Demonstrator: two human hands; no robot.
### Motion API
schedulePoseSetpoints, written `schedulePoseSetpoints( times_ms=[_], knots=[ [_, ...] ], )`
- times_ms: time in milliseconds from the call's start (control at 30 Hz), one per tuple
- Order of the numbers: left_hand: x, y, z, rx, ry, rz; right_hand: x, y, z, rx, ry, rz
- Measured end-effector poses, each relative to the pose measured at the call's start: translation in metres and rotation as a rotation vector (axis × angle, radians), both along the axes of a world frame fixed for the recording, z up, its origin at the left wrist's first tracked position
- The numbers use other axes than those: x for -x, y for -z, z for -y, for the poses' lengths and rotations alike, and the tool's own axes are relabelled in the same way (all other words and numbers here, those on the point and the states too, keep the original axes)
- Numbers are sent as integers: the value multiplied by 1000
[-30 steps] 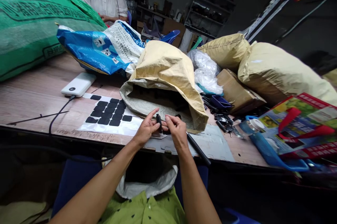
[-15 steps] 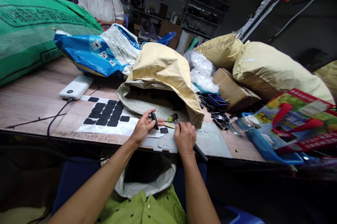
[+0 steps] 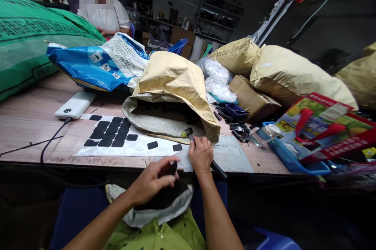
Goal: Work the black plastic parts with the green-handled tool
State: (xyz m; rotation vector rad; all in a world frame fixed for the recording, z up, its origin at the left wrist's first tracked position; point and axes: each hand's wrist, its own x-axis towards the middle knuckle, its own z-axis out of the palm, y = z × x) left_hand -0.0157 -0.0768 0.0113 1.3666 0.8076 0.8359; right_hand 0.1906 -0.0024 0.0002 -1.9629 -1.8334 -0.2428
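My left hand (image 3: pixel 157 179) is above the open sack (image 3: pixel 158 209) on my lap, fingers curled round a small black piece (image 3: pixel 173 168). My right hand (image 3: pixel 201 155) rests at the table's front edge, closed on a black rod-like tool (image 3: pixel 219 169) with a yellow-green part (image 3: pixel 185 134) at its far end. That end lies at the mouth of a tan paper sack (image 3: pixel 176 77). Black rounded squares (image 3: pixel 110 132) sit on a white sheet (image 3: pixel 141 149) to the left, with two apart near the sack.
A white power bank (image 3: pixel 75 105) with a cable stands at the left, beside a blue bag (image 3: pixel 85 66) and a green sack (image 3: pixel 35 42). Black parts (image 3: pixel 241 131), a glass jar (image 3: pixel 266 134) and a blue basket (image 3: pixel 293 160) are at the right. A person in white (image 3: pixel 102 15) sits across.
My left hand has come down and toward me, from the table to over the lap sack, with the black piece. My right hand keeps its hold. The camera view has shifted slightly.
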Motion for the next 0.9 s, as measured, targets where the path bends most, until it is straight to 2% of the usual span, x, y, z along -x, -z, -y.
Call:
schedulePoseSetpoints(
  times_ms=[67, 167, 267, 333, 400, 433, 500, 567, 600, 633, 667, 700, 733, 800, 833, 867, 900],
  knots=[
    [2, 16, 20, -82, 136, -327, 0, 1, -1, -3, 0, 4],
    [1, 57, 30, -142, 195, -769, 0, 2, -1, -7, 1, 6],
    [-1, 97, 25, -69, 254, -1002, 0, 1, -1, -8, -1, 11],
    [-3, 107, 22, -21, 282, -1083, 0, 1, 0, -5, -1, 14],
    [-6, 97, 20, -28, 316, -1132, 0, 0, 0, -3, 1, 18],
    [-7, 84, 19, -56, 350, -1138, 0, 1, 0, -3, 1, 21],
    [-10, 49, 13, -139, 449, -1074, 0, 1, 0, -4, 1, 30],
    [-14, 9, -4, -165, 577, -830, 0, 0, 0, -3, -2, 39],
    [-16, -9, -18, -141, 599, -663, 0, 0, 0, -2, -4, 42],
    [-19, -24, -35, -95, 564, -527, 0, 0, 0, -2, -6, 44],
    [-21, -35, -56, -81, 451, -451, 0, 0, 1, -2, -8, 45],
    [-23, -43, -80, -113, 268, -451, 0, 0, 1, -4, -13, 46],
    [-24, -47, -105, -179, 15, -514, -1, 0, 1, -8, -19, 46],
    [-24, -46, -155, -272, -534, -741, -1, 0, 1, -21, -33, 47],
    [-21, -43, -179, -248, -762, -872, -2, 1, 1, -29, -40, 50],
    [-18, -39, -200, -193, -921, -973, -3, 2, 1, -40, -40, 55],
    [-13, -35, -219, -130, -1007, -1033, -4, 3, 0, -49, -44, 64]
  ],
)
